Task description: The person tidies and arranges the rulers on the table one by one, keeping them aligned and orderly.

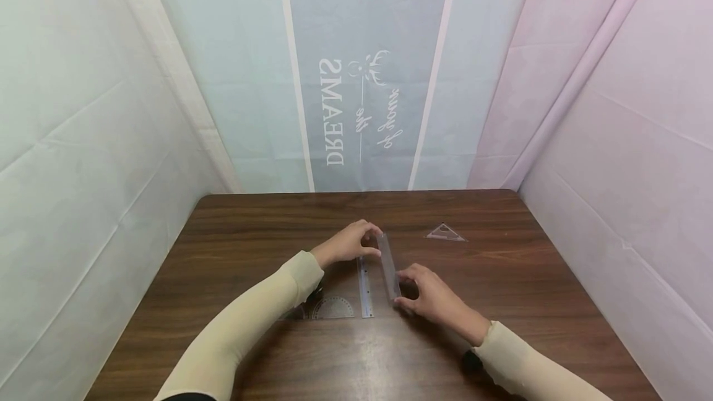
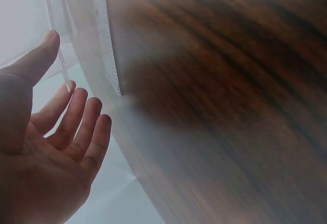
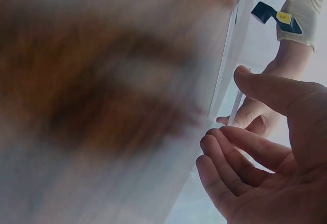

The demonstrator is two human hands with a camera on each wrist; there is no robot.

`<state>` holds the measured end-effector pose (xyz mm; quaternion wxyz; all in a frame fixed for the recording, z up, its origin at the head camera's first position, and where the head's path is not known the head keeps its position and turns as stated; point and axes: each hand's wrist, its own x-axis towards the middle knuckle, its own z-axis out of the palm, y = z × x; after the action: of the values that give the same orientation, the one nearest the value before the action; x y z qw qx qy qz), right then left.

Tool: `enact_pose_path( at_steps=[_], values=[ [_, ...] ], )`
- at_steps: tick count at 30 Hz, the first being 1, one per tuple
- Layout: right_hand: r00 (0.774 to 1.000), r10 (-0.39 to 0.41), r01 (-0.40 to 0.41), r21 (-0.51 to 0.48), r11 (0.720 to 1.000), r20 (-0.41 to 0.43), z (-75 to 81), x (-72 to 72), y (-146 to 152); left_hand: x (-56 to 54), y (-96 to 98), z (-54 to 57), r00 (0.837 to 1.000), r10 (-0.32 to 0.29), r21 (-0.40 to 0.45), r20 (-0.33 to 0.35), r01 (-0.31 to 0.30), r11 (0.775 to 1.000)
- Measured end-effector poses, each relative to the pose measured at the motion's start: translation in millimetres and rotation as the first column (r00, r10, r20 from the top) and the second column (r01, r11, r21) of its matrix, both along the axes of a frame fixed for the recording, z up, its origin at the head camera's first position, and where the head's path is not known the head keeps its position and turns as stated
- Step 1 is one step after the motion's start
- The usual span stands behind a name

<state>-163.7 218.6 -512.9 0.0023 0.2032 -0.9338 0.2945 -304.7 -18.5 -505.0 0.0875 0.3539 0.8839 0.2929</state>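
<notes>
A flat, clear plastic sleeve (image 1: 389,268) is held between the two hands, tilted on its long side above the table. The left hand (image 1: 352,241) grips its far end, thumb and fingertips along the edge. At the near end the right hand (image 1: 431,293) holds it between thumb and fingers. Just left of it, a transparent ruler (image 1: 365,293) lies on the table, its far end by the left hand. A clear protractor (image 1: 334,309) lies beside the ruler. Another clear piece (image 1: 295,313) is partly hidden by the left sleeve cuff. In the left wrist view, the thumb (image 2: 49,39) meets the plastic edge.
A small clear set square (image 1: 445,233) lies toward the back right of the brown wooden table (image 1: 501,339). Pale fabric walls (image 1: 624,159) stand at both sides, and a blue printed curtain (image 1: 256,79) hangs behind the table's back edge.
</notes>
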Motion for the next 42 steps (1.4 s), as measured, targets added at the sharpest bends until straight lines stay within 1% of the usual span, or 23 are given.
enact_pose_path(
  at_steps=[6,11,15,24,31,42],
  values=[
    [1.000,0.011,-0.010,0.041,0.999,-0.008,-2.6,9.5,-5,4.9,-3.3,-3.7,0.999,-0.039,-0.048,0.005,0.039,0.998],
    [0.999,0.041,-0.039,0.082,0.996,-0.027,-2.6,14.8,-9,4.7,-5.1,-9.1,0.997,-0.073,-0.087,-0.025,0.071,0.994],
    [0.998,0.052,-0.049,0.101,0.994,-0.029,-2.4,16.6,-11,4.7,-6.0,-11.1,0.995,-0.093,-0.101,-0.041,0.088,0.991],
    [0.999,0.038,-0.037,0.104,0.994,-0.011,-2.6,21.2,-14,9.1,-6.5,-13.4,0.994,-0.084,-0.142,-0.072,0.074,0.987],
    [0.999,0.038,-0.034,0.123,0.992,-0.028,-6.0,21.8,-15,8.1,-5.4,-16.4,0.991,-0.084,-0.171,-0.100,0.066,0.983],
    [0.997,0.048,-0.039,0.147,0.988,-0.053,-8.0,21.9,-17,16.2,-2.3,-7.7,0.986,-0.081,-0.230,-0.143,0.047,0.972]
  ],
)
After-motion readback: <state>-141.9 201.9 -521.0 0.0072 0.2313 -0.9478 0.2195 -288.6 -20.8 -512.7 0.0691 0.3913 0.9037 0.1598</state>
